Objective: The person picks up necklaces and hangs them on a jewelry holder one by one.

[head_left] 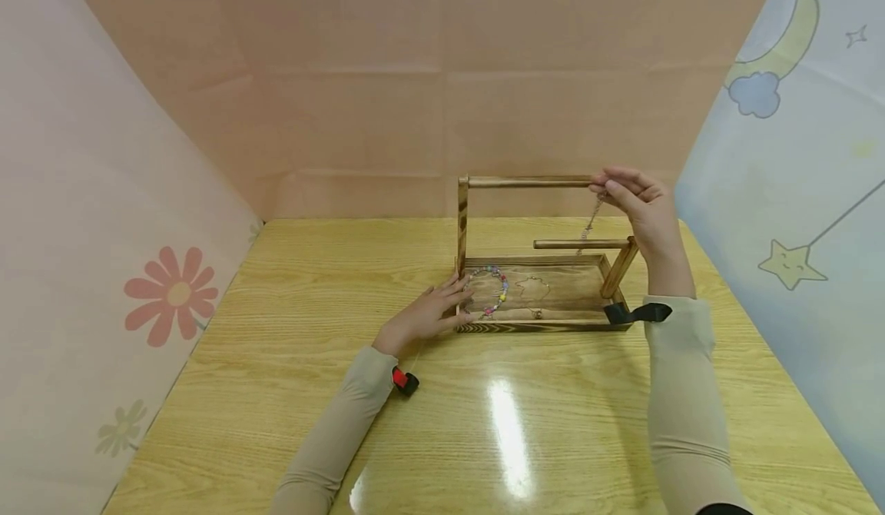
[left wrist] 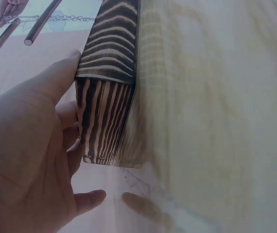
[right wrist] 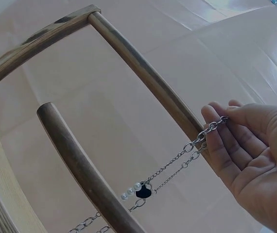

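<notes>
My right hand (head_left: 639, 204) pinches the end of a silver chain bracelet (right wrist: 170, 165) between thumb and fingers, right at the upper bar (head_left: 532, 182) of a wooden jewelry stand. The bracelet hangs down in two strands, with white pearl beads (right wrist: 131, 191) and a black charm (right wrist: 144, 191), and passes behind the lower bar (right wrist: 82, 170). At the stand's left end my left hand (head_left: 432, 311) holds the tray base (left wrist: 107, 56), thumb near the front corner and fingers over the end wall. A colorful beaded bracelet (head_left: 505, 286) lies in the tray beside those fingers.
A thin chain bracelet (head_left: 537, 313) lies mid-tray. The stand's left upright (head_left: 462, 219) carries the upper bar, and a shorter right post (head_left: 618, 269) carries the lower one. The wooden table (head_left: 332, 284) meets fabric backdrops (head_left: 359, 100) at its back and sides.
</notes>
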Motion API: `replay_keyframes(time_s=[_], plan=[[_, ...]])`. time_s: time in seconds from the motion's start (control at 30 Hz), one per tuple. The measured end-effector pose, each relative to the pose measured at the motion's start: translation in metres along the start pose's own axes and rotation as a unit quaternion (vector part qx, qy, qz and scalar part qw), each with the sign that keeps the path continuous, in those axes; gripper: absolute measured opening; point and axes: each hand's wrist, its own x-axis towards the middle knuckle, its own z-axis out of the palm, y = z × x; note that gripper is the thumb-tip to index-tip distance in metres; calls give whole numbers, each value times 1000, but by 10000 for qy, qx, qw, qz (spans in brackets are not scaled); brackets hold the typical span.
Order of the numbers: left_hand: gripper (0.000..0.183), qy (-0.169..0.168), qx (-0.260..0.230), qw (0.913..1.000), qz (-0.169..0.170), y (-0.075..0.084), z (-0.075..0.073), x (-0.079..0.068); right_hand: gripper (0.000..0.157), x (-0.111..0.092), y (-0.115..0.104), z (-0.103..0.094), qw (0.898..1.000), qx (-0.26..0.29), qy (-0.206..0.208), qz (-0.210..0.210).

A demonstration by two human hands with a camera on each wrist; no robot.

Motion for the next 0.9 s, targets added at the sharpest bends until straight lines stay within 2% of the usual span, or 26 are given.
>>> replay_keyframes(time_s=[0.33,0.9], plan=[[61,-12,-51,10000,-10,-1,0,-1,26,3,-3,-2,9999,-70,-11,-141],[60,50,-63,9999,75,0,-1,-3,27,6,-7,-2,9992,-105,153,-361]])
